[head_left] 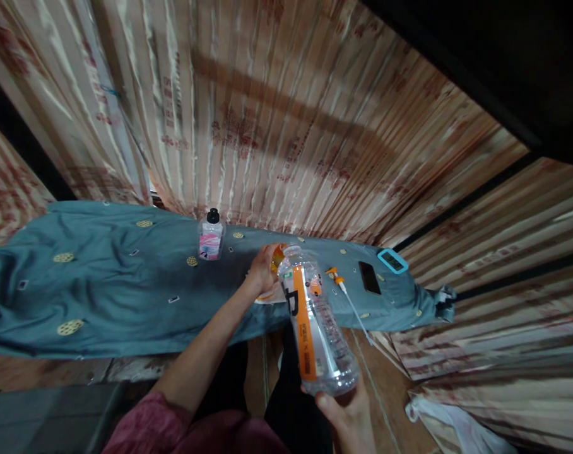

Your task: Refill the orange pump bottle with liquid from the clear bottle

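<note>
My right hand (347, 410) grips the base of a large clear plastic bottle (317, 328) with an orange and silver label. That bottle is tilted, its uncapped neck pointing away from me. My left hand (264, 268) is closed around a translucent orange object (277, 258) beside the bottle's neck; the bottle and fingers hide most of it, so I cannot tell its kind. Below the left hand, a pale flat-looking thing (270, 294) shows partly behind the bottle. To the right, an orange pump head (336, 277) with a long whitish tube lies on the cloth.
A teal patterned cloth (116, 277) covers the long narrow table. On it stand or lie a clear bottle with a black cap and pink label (211, 238), a dark phone (370, 278) and a blue-framed digital timer (393, 260). A patterned curtain (267, 113) hangs behind.
</note>
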`<state>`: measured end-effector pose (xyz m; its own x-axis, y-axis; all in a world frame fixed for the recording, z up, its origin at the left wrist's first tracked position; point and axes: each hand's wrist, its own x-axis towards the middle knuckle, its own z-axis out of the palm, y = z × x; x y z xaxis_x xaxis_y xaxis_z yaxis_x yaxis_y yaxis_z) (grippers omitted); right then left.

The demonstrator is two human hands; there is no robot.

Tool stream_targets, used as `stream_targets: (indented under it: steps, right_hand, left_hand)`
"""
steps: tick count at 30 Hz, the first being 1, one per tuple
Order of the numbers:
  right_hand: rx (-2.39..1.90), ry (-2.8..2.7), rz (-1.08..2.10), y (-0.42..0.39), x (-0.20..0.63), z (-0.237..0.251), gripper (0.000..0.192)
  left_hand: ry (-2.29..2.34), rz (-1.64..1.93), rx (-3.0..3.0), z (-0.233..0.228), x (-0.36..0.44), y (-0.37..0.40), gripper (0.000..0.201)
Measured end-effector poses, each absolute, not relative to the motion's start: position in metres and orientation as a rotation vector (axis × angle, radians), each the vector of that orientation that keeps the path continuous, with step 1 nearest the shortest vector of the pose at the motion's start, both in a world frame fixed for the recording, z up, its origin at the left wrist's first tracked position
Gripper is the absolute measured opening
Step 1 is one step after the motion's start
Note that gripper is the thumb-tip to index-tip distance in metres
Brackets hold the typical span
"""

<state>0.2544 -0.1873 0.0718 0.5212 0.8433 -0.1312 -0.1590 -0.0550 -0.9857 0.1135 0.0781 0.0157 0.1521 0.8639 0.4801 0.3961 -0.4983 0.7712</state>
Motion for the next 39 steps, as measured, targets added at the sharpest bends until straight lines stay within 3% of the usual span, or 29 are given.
stream_targets:
  steps: [17, 39]
  right_hand:
    - [-1.415, -0.684, 0.897, -0.1861, 0.2516, 0.0789, 0.062]
    - [-1.401, -0.676, 0.883, -0.1864, 0.2508, 0.0796, 0.064]
  left_hand:
    - [1.182, 1.293, 1.956, 0.0191, 0.111, 0.0764, 0.061]
    - [1.172, 1.307, 1.936, 0.023, 0.1115, 0.0744, 0.059]
